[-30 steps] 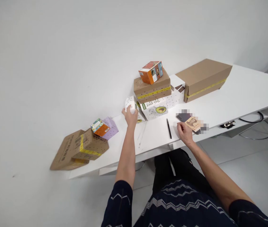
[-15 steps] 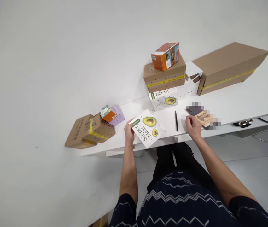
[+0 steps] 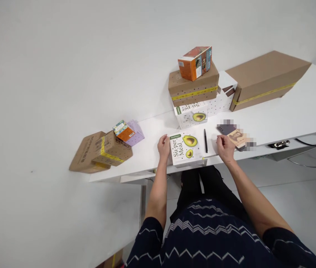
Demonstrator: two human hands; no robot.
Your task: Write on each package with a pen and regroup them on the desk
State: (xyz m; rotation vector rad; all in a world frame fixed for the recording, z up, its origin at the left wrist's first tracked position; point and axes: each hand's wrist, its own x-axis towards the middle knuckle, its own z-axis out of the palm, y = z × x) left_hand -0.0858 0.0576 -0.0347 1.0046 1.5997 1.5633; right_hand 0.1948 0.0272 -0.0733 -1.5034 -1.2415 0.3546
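Showing "Su-per Meal", the near white box (image 3: pixel 185 149) sits beside the left hand (image 3: pixel 163 147), grip unclear; right hand (image 3: pixel 226 149) curled closed.

A white avocado-print box (image 3: pixel 182 153) sits lettered side up at the table's edge (image 3: pixel 135 171).
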